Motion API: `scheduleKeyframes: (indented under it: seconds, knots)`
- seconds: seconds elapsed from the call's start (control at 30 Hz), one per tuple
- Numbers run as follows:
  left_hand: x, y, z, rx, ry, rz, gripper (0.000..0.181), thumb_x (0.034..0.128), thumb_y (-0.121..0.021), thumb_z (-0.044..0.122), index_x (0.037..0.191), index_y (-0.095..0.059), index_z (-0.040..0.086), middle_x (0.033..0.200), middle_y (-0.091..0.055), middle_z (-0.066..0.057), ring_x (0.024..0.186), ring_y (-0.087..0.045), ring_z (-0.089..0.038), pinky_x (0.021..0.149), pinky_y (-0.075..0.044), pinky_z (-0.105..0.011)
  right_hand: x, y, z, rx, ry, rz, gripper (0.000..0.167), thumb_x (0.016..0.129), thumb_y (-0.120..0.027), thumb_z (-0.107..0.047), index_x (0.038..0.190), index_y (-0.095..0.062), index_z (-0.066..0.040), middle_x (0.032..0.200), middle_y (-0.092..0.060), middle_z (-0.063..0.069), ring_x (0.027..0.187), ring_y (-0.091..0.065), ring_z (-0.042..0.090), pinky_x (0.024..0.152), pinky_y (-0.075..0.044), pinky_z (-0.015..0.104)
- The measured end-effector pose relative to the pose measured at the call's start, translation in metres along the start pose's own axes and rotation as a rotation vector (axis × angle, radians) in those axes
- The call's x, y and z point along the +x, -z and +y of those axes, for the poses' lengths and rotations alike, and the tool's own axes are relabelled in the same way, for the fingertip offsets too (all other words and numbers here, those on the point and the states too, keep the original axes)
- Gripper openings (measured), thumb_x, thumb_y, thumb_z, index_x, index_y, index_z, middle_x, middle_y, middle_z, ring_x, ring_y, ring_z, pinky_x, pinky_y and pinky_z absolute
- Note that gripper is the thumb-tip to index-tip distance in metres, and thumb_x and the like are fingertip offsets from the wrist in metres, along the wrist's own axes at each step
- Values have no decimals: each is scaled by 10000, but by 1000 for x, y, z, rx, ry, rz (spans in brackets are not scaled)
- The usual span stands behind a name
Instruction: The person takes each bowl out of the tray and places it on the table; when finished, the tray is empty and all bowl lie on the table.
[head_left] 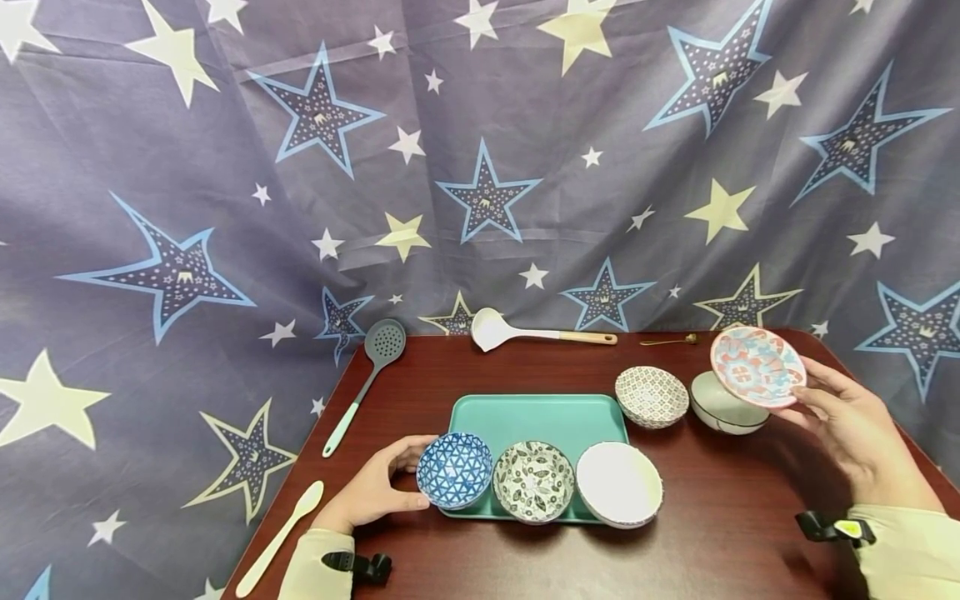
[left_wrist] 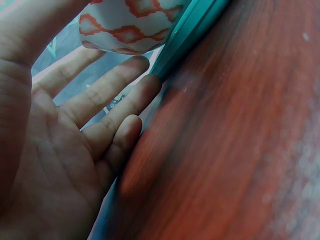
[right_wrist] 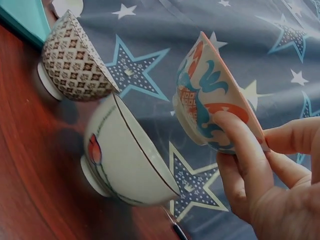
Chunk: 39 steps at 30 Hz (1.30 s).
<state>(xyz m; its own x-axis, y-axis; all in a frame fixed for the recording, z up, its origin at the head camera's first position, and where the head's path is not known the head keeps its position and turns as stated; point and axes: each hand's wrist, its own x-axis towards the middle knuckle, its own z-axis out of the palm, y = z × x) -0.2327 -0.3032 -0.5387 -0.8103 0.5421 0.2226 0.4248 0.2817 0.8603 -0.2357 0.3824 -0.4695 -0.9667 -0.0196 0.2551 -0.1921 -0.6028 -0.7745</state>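
Observation:
My left hand [head_left: 382, 487] curves around the left side of a blue-and-white bowl [head_left: 454, 471], thumb in front and fingers behind. Orange patterning covers that bowl's outside in the left wrist view [left_wrist: 130, 25], while the other fingers [left_wrist: 117, 105] lie loosely extended below it. Beside it are a leaf-patterned bowl [head_left: 533, 482] and a white bowl [head_left: 619, 485], in a row along the front of a green tray [head_left: 540, 408]. At the right, my right hand [head_left: 858, 425] pinches the rim of a pink-and-blue patterned bowl [head_left: 758, 367], raised and tilted above a plain whitish bowl [right_wrist: 127, 155].
A brown-patterned bowl [head_left: 652, 397] stands right of the tray. Along the back lie a white ladle [head_left: 525, 332] with a wooden handle and a small gold spoon [head_left: 670, 340]. To the left are a grey slotted skimmer [head_left: 386, 343] and a cream spoon [head_left: 281, 537]. A starry curtain [head_left: 480, 108] hangs behind.

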Motion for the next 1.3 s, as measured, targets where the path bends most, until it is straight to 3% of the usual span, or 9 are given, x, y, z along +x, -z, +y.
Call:
scheduleKeyframes:
  seconds: [0.2,0.43,0.8,1.3]
  knots:
    - [1,1,-1,1,4,0,805,836,-879,124,1546,-503,174,1404,-634,-75,1207,-635,-290,1016,-513,-326,-4,14,-9,17,25,67,491,1018,-407,219,1283,-714,-57,1123,-740,108,964,-754,230,712,-630,419]
    - [2,2,0,18,-10,-5,810,839,-877,120,1552,-496,167,1395,-638,-64,1202,-634,-284,1013,-512,-323,-13,32,-15,14,42,63,514,1029,-365,214,1276,-716,-69,1137,-748,94,983,-755,216,727,-629,395]
    - [1,1,-1,11,22,-5,812,845,-874,145,1558,-489,195,1394,-639,-16,1211,-632,-271,1028,-508,-334,-21,53,-17,71,76,103,532,1008,-331,252,1247,-719,-25,1125,-754,127,972,-761,248,720,-628,433]
    - [3,1,1,13,-21,-4,815,832,-882,125,1550,-496,163,1374,-647,-83,1190,-642,-288,1005,-519,-326,-30,84,-14,155,41,52,526,1013,-277,241,1249,-686,9,1142,-736,146,1005,-748,274,761,-624,476]
